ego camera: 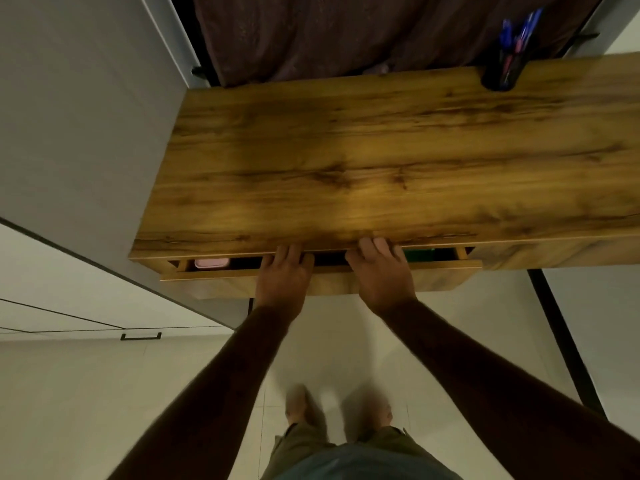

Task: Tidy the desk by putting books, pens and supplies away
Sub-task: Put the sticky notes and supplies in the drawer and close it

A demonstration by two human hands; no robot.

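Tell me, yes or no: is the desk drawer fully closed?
No: the drawer stands slightly open, a pink item showing in the gap.

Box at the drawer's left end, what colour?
Pale pink; the box in the drawer shows in the head view.

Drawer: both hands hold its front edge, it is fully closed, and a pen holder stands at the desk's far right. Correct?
Not closed: the head view shows the drawer slightly open, a pink case visible inside. Left hand and right hand do hold its front edge; the pen holder stands far right.
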